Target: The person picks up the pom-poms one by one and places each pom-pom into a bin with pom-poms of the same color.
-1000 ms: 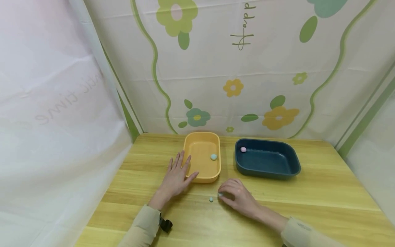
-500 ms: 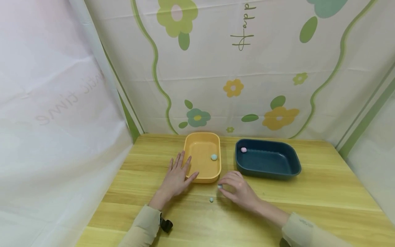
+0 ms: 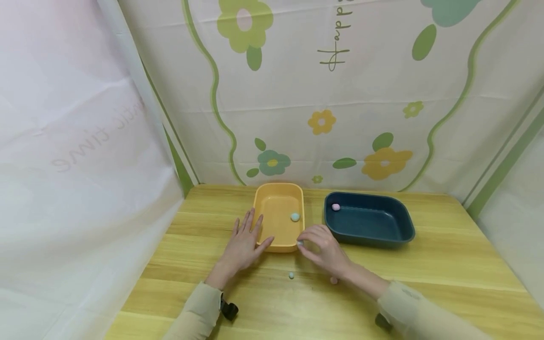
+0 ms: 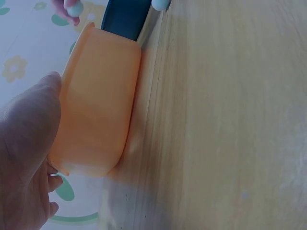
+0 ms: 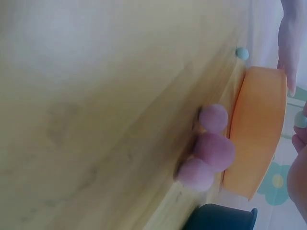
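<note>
My right hand [image 3: 325, 250] pinches a small pale mint ball [image 5: 301, 120] between thumb and fingertips, right at the near right corner of the yellow tray [image 3: 276, 248]. In the left wrist view, the held ball shows above the tray's rim level. Spread over the left side and near left corner of that tray is my left hand [image 3: 241, 248], its fingers straight. Another mint ball [image 3: 295, 216] lies inside the tray by its right wall. A further mint ball [image 3: 291, 275] sits on the table in front, between my two hands.
To the right stands a dark blue tray [image 3: 369, 236] with a pink ball [image 3: 335, 207] in its far left corner. Three pink balls [image 5: 214, 152] lie together on the table, mostly hidden under my right wrist in the head view. A patterned cloth [image 3: 289, 94] hangs behind the table.
My right hand has lifted the mint ball off its spot and carried it away from me to the yellow tray's corner. A pink ball has come into view beneath the wrist. The left hand stays put.
</note>
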{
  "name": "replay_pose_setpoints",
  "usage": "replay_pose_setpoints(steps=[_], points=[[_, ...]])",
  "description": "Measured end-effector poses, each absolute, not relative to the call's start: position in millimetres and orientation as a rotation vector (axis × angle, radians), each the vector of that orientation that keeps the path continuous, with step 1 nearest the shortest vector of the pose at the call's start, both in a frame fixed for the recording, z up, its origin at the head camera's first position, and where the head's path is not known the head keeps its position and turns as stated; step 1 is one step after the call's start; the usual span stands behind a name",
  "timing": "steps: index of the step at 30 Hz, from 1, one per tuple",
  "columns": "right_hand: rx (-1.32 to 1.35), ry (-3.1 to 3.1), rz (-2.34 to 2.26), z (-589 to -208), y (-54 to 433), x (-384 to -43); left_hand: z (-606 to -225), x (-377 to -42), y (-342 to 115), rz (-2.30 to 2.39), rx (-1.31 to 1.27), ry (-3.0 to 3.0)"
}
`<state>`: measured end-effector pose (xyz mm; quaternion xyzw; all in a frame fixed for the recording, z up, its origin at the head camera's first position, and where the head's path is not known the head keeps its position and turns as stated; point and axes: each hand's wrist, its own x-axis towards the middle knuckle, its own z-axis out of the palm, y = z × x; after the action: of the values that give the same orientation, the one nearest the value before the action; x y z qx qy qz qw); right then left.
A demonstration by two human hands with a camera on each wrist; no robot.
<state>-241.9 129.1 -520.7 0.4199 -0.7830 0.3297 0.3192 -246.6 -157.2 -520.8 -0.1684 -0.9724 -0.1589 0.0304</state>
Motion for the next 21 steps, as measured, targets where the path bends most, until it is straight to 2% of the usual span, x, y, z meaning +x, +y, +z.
replay_pose_setpoints(steps=[21], points=[[0.944,-2.211,0.888,-528.4,112.9,-277.2,-521.9,-248.2,-156.2,-0.451,-0.520,-2.994]])
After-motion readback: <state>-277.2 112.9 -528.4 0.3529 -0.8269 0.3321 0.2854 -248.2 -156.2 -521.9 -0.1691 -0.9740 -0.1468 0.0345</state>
